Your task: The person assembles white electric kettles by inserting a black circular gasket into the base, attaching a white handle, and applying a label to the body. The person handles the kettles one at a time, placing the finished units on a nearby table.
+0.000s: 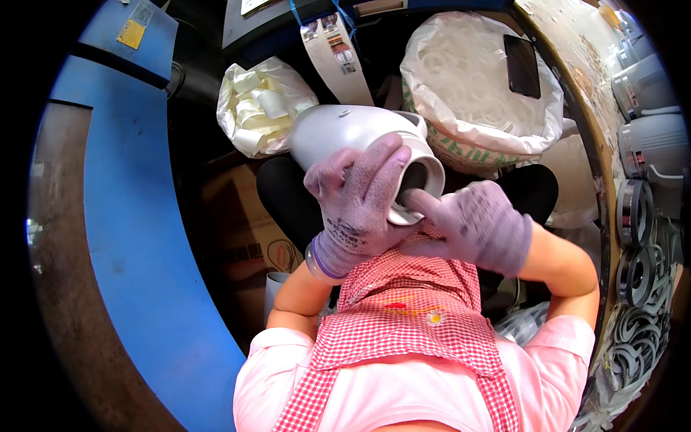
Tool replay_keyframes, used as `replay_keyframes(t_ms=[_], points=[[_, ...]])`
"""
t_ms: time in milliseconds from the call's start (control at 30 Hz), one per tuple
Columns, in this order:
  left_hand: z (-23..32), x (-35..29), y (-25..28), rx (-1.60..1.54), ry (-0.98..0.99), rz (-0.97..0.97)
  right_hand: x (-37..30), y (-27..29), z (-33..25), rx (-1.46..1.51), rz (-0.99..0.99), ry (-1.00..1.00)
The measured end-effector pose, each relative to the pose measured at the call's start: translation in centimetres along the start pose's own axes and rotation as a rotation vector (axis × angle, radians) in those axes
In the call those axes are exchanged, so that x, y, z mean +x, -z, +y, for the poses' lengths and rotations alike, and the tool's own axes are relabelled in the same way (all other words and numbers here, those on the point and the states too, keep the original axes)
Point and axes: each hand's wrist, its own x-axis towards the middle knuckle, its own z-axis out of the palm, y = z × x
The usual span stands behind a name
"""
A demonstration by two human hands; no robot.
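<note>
Head view: grey-white vessel is held up over the lap, betw. the knees, w/ both lilac-gloved hands on it. L hand is clamped over the near side by the neck, fingers spread; its palm + the vessel's underside are hidden. R hand has its thumb at the lower lip of the round mouth; other fingers mostly out of sight, so can't tell if they pinch the rim. Mouth interior too dark to make out.

Long axis runs upper L to lower R: rounded body up-L, mouth facing down-R, toward the wearer's R side. Small knob on top of the body.

Cut off by the fisheye edge: grey containers along the R counter & the blue machine on the L.

Writing: green print on the white sack (phone inside, on clear rings) is part-lost in folds; hanging label strip has pics + tiny text; yellow sticker on the machine, too small to read. Dark glove print, illegible.
</note>
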Motion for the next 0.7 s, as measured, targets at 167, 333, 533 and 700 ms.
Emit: replay_keyframes(t_ms=[167, 333, 533, 700], points=[[-0.5, 0.6, 3.0, -0.002, 0.033, 0.002, -1.7, 2.0, 3.0, 0.9, -0.076, 0.218], [-2.7, -2.9, 7.1, -0.856, 0.38, 0.568, -3.1, -3.4, 10.5, 1.215, 0.819, -0.143], [-2.9, -9.6, -0.3, -0.499, 0.411, -0.08, 1.2, 0.2, 16.5, 0.925, 1.031, -0.172], [-2.5, -12.4, -6.7, -0.217, 0.283, 0.052, 11.9, 5.6, 15.0, 0.002, 0.874, 0.158]])
